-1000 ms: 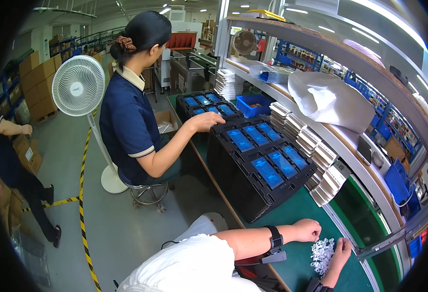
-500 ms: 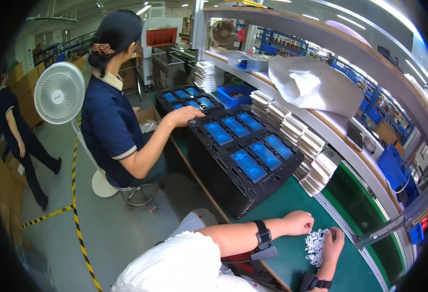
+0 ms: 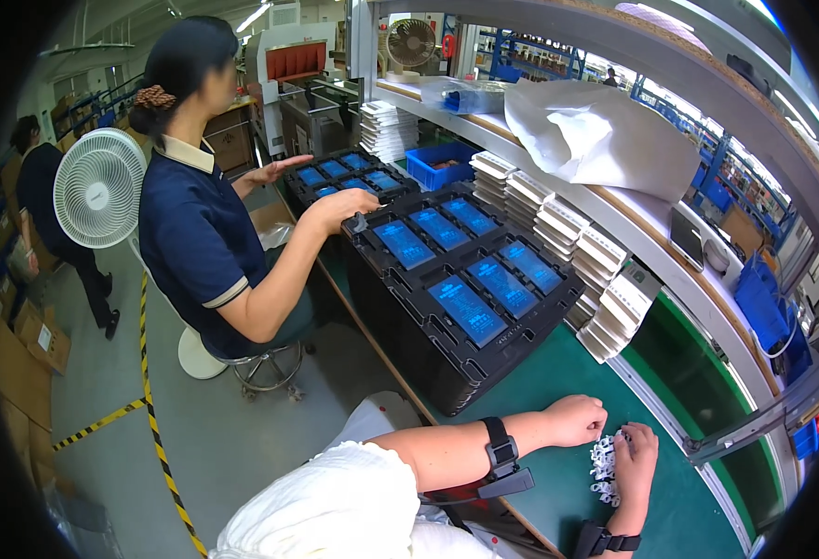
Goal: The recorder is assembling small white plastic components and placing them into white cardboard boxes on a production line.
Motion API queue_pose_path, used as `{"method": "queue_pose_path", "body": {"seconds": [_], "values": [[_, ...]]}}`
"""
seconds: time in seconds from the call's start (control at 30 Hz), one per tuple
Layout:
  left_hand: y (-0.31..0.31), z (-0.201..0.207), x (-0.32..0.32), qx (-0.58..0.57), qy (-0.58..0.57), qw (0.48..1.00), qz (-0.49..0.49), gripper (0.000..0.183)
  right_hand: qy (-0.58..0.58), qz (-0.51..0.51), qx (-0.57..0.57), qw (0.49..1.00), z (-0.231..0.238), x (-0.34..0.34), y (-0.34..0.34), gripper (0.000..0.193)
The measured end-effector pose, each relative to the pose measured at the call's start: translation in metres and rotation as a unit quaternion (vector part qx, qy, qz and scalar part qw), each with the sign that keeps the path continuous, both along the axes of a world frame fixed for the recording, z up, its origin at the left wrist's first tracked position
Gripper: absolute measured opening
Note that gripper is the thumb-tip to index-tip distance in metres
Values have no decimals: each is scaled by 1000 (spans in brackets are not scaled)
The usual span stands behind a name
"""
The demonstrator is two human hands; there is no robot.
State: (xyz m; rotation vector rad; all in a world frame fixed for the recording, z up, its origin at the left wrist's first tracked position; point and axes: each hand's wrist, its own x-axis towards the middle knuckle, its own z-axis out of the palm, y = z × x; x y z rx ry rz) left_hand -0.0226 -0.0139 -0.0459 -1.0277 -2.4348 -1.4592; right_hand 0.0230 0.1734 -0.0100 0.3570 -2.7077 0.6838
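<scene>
On the green tabletop lies a small heap of white plastic parts (image 3: 603, 473), partly covered by my right hand. My left hand (image 3: 575, 420) is at the heap's far-left side, its fingertips pinched together; what is between them is too small to make out. My right hand (image 3: 636, 464) curls over the heap's right side, with bent fingers down at the pieces and their tips partly hidden. Beyond my left hand stands a tall stack of black trays (image 3: 409, 326), its top tray holding several blue-faced rectangular devices (image 3: 467, 309).
A seated co-worker (image 3: 195, 224) has one hand on the black stack's far-left corner. Behind it is another black tray (image 3: 311, 191). White stacked trays (image 3: 605, 317) and a blue bin (image 3: 437, 166) line the shelf side. A metal rail (image 3: 661, 410) borders the table at right.
My right hand has shifted slightly, covering more of the white parts. My left hand stays pinched, a little higher. The co-worker's other hand now shows over the farther tray. The view has shifted slightly.
</scene>
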Motion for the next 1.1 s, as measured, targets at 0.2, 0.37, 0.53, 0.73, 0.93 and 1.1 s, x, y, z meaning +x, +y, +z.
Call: {"method": "queue_pose_path", "body": {"seconds": [0.2, 0.37, 0.53, 0.73, 0.93, 1.1], "values": [[-2, 4, 1, 1, -8, 1000, -7, 10, -33, 1, -18, 999, 5, 0, 0, 22], [-1, 1, 1, -2, -2, 1000, -4, 10, 3, 1, -72, 997, 9, 3, -13, 31], [-1, 2, 2, 2, 0, 1000, -5, 11, -33, 6, -14, 999, 11, 7, -16, 31], [-1, 5, 3, -12, -12, 1000, -7, 10, -39, 4, -7, 999, 10, 6, -10, 25], [-3, 6, 3, -17, -18, 1000, -15, 11, -37, 7, -81, 996, 8, 3, -8, 23], [-5, 8, 3, -18, -27, 999, -19, 11, -19, 2, -113, 993, 12, 2, -10, 24]]}}
